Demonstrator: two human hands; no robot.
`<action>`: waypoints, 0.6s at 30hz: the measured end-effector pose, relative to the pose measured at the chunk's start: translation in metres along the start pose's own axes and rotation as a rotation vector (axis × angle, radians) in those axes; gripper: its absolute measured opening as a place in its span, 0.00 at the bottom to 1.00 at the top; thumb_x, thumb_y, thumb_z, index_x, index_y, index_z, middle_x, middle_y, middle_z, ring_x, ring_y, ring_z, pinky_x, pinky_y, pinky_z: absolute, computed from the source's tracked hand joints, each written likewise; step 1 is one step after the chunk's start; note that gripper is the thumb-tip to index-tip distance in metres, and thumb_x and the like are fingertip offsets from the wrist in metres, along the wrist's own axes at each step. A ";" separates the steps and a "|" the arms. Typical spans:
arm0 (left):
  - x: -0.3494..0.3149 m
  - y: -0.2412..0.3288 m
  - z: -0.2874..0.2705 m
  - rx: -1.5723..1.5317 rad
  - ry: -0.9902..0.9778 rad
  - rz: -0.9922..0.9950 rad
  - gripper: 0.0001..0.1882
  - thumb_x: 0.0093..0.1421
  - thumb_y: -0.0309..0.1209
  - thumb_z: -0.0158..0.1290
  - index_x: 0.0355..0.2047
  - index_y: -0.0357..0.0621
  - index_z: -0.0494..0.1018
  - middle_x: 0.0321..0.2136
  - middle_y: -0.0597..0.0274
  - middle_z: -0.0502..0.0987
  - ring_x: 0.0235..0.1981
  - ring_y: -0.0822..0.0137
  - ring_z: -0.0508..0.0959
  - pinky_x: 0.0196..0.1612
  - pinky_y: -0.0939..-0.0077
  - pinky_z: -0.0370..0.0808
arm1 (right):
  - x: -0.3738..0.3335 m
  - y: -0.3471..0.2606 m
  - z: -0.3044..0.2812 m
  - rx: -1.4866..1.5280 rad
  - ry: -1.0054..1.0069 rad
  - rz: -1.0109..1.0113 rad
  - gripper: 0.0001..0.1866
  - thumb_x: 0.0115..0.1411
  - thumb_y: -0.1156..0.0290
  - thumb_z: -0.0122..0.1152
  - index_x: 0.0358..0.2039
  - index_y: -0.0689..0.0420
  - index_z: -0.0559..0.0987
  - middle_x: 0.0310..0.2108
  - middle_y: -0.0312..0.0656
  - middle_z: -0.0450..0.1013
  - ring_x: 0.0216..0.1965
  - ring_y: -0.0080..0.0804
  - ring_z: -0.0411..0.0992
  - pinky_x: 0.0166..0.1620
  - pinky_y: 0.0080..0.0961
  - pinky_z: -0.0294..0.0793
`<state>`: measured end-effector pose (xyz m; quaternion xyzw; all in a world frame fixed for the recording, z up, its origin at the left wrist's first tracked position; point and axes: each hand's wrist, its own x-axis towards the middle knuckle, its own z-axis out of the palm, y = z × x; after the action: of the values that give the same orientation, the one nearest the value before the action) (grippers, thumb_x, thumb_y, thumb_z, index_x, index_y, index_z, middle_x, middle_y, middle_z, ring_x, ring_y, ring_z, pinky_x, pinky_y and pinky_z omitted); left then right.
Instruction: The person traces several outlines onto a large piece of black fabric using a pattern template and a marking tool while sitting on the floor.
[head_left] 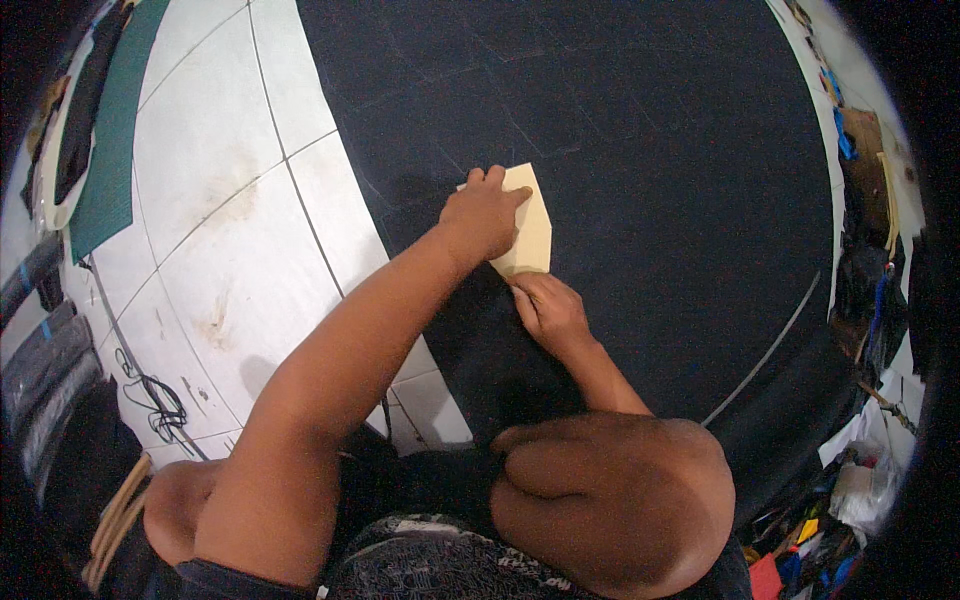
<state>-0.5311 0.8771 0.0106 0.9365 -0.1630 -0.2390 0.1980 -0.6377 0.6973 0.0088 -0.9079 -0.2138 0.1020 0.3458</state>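
Note:
A cream-coloured flat card piece (533, 228) with angled corners lies on a large sheet of black fabric (680, 200). My left hand (485, 212) holds the card down, its thumb stretched across the face and its fingers bent over the upper left part. At the card's lower edge is my right hand (552, 308), fingers closed in a pinch close to the fabric. Whatever it may grip is hidden. Faint pale lines in angular shapes run across the fabric beyond the card.
White floor tiles (215, 210) with brown smudges lie to the left. A green mat (120, 150) is at the far left, with tangled dark cord (150, 390) nearer me. Along the right stand a brown board (865, 165) and a heap of colourful scraps (800, 540). My bent knees frame the near side.

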 end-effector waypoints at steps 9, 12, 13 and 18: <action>-0.019 0.022 0.007 0.112 0.043 -0.036 0.51 0.41 0.41 0.74 0.65 0.50 0.62 0.54 0.49 0.66 0.58 0.48 0.68 0.51 0.60 0.81 | -0.013 0.006 0.002 0.034 0.065 -0.020 0.07 0.59 0.75 0.62 0.39 0.59 0.79 0.36 0.48 0.79 0.38 0.48 0.79 0.43 0.39 0.79; -0.016 0.027 0.005 0.146 0.022 -0.043 0.51 0.42 0.41 0.74 0.66 0.50 0.61 0.55 0.50 0.64 0.59 0.50 0.67 0.51 0.64 0.81 | -0.014 0.008 -0.002 0.024 0.061 0.008 0.07 0.59 0.75 0.62 0.38 0.59 0.79 0.37 0.49 0.79 0.38 0.49 0.78 0.43 0.39 0.79; -0.016 0.027 0.008 0.120 0.052 -0.043 0.52 0.39 0.40 0.75 0.65 0.50 0.61 0.54 0.50 0.65 0.58 0.48 0.68 0.50 0.61 0.82 | -0.015 0.008 -0.002 0.032 0.067 0.005 0.07 0.60 0.74 0.62 0.39 0.59 0.79 0.37 0.49 0.79 0.38 0.49 0.78 0.43 0.40 0.79; -0.014 0.025 0.012 0.086 0.095 -0.038 0.54 0.36 0.39 0.76 0.65 0.51 0.62 0.53 0.50 0.65 0.58 0.47 0.68 0.49 0.58 0.82 | -0.012 0.003 -0.010 -0.015 0.015 0.140 0.08 0.63 0.71 0.59 0.41 0.59 0.78 0.39 0.49 0.79 0.40 0.50 0.78 0.44 0.41 0.79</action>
<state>-0.5543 0.8577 0.0181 0.9573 -0.1458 -0.1910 0.1606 -0.6440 0.6834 0.0148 -0.9240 -0.1481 0.1174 0.3324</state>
